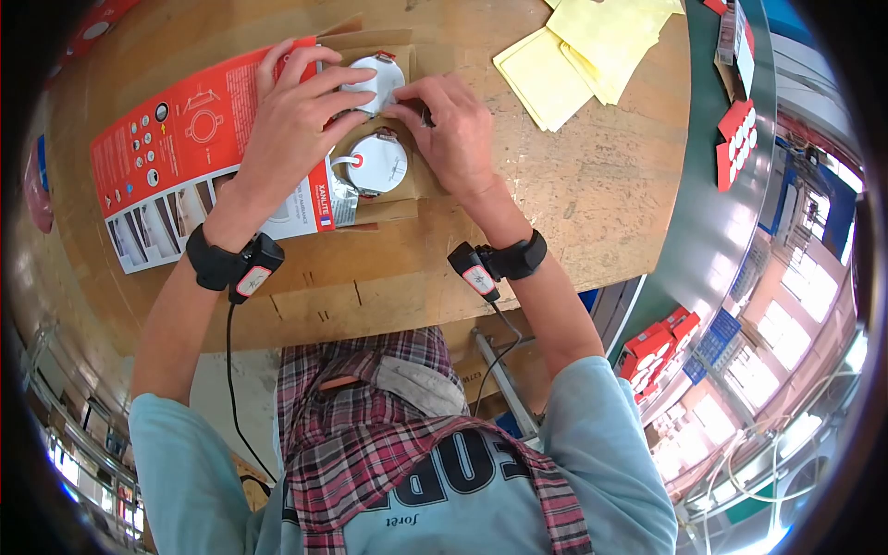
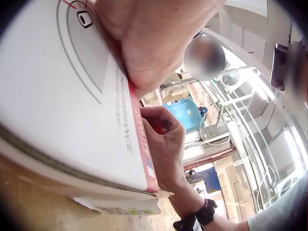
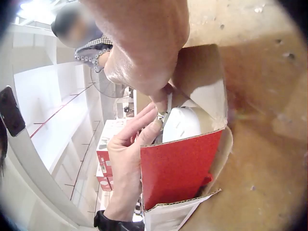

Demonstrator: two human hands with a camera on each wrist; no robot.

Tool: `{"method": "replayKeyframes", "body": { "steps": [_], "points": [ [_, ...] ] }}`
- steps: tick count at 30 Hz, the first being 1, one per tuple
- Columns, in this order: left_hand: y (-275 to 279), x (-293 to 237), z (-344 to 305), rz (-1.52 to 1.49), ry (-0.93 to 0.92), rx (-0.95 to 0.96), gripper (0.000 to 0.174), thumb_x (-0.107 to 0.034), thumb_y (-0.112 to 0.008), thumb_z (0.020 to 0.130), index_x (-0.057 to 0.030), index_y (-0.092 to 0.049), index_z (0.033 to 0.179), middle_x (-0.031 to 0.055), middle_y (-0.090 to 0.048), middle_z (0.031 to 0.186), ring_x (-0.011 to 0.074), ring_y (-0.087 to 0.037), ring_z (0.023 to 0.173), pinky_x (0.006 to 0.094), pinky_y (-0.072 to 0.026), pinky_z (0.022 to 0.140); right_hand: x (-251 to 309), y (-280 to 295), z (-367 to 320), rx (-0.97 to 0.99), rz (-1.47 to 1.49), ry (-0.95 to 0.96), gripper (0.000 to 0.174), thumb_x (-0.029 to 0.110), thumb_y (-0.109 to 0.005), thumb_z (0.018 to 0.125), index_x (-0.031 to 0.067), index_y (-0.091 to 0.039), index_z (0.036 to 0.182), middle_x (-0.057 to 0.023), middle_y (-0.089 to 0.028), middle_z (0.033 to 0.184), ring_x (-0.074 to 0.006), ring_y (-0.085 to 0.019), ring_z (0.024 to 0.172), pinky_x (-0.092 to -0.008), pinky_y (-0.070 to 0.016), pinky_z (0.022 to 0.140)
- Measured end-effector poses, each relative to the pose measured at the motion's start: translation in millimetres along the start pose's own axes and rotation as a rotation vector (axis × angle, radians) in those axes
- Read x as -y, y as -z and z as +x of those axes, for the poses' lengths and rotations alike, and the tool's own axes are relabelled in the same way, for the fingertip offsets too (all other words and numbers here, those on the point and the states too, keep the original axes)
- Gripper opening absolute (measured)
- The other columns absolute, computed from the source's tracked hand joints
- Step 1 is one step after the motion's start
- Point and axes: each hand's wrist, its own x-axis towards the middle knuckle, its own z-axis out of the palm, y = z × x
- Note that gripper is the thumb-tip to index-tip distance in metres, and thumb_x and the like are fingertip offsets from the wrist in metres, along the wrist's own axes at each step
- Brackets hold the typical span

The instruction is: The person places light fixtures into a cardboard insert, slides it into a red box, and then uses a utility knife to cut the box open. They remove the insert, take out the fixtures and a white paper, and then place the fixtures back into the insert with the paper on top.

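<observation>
A red and white printed carton lies on the table with its flaps spread at one end. In that open end sit two round white recessed downlights, an upper one and a lower one. My left hand reaches over the carton, its fingers and thumb gripping the upper downlight's near edge. Facing it, my right hand pinches at that downlight's side with thumb and forefinger. The right wrist view shows a small coiled spring at these fingertips, beside the white housing. The right fingers partly hide the pinched part.
Yellow paper sheets lie at the table's back right. Red and white boxes stand on the green surface along the right. More red boxes are lower down there. A pink bag sits at the far left.
</observation>
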Motion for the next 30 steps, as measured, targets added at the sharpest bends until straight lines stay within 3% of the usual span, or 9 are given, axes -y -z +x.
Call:
{"method": "replayKeyframes", "body": {
  "steps": [9, 16, 20, 30],
  "points": [
    [3, -1, 0, -0.015, -0.005, 0.039, 0.017, -0.018, -0.072, 0.075, -0.0119, -0.073, 0.091, -0.0053, -0.066, 0.111, 0.0190, -0.049, 0.112, 0.0428, -0.0251, 0.107, -3, 5, -2, 0.011, 0.132, -0.074, 0.016, 0.010, -0.073, 0.073, 0.0061, -0.060, 0.082, -0.0064, -0.061, 0.078, -0.0261, -0.059, 0.073, -0.0360, -0.0488, 0.061],
    [3, -1, 3, -0.036, 0.004, 0.006, 0.016, -0.014, -0.069, 0.079, -0.0094, -0.072, 0.094, -0.0035, -0.067, 0.108, 0.0195, -0.053, 0.109, 0.0451, -0.0275, 0.106, 1, 10, -4, -0.054, 0.159, -0.159, 0.015, 0.009, -0.071, 0.076, 0.0046, -0.064, 0.089, -0.0094, -0.062, 0.080, -0.0280, -0.060, 0.072, -0.0372, -0.0492, 0.063],
    [5, -6, 4, -0.004, -0.033, -0.007, 0.013, -0.013, -0.070, 0.078, -0.0070, -0.072, 0.089, -0.0021, -0.068, 0.103, 0.0185, -0.054, 0.107, 0.0479, -0.0280, 0.106, 1, 4, -5, -0.076, 0.122, -0.190, 0.018, 0.010, -0.070, 0.077, 0.0048, -0.065, 0.094, -0.0099, -0.061, 0.079, -0.0286, -0.059, 0.071, -0.0379, -0.0489, 0.062],
    [2, -9, 5, -0.021, -0.020, -0.023, 0.009, -0.011, -0.069, 0.078, -0.0063, -0.072, 0.086, -0.0017, -0.068, 0.101, 0.0191, -0.055, 0.106, 0.0479, -0.0279, 0.106, -6, 1, -7, -0.094, 0.031, -0.079, 0.019, 0.008, -0.070, 0.075, 0.0063, -0.068, 0.094, -0.0085, -0.058, 0.076, -0.0268, -0.056, 0.072, -0.0371, -0.0481, 0.061]
  ]
}}
